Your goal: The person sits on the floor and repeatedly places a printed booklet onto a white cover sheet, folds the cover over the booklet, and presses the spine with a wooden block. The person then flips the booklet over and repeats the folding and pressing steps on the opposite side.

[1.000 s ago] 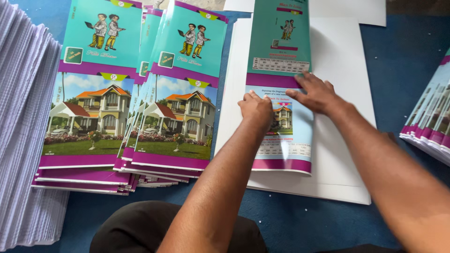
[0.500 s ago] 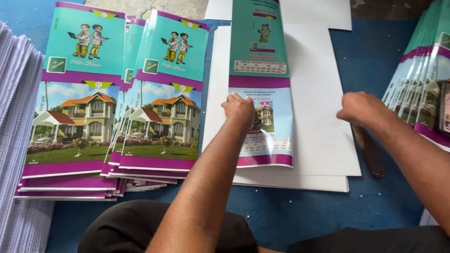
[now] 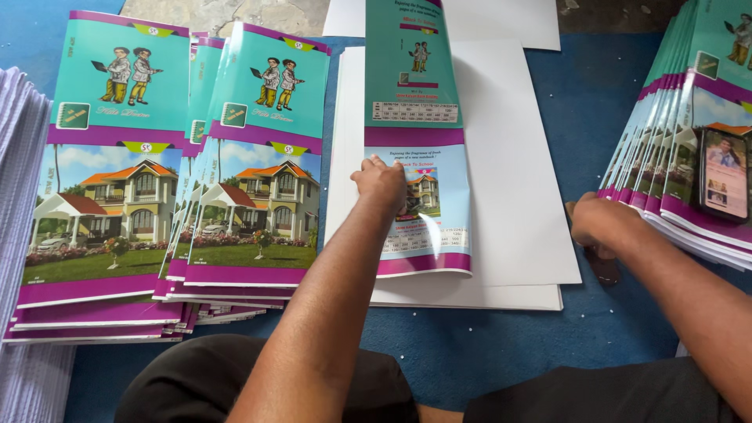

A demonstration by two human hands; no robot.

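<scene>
My right hand (image 3: pixel 601 225) covers most of a dark thing (image 3: pixel 605 265) on the blue surface (image 3: pixel 595 102); I cannot tell what it is. My left fingers (image 3: pixel 374 166) hide part of the cover (image 3: pixel 419 141), whose top runs off the frame. The right stack (image 3: pixel 674 133) is cut off too.

A blue mat (image 3: pixel 619 117) carries everything. White sheets (image 3: pixel 517 157) lie on it mid-frame; left of them sit cover stacks (image 3: pixel 117 235) and a paper pile (image 3: pixel 19 235), right of them more covers (image 3: pixel 666 133).
</scene>
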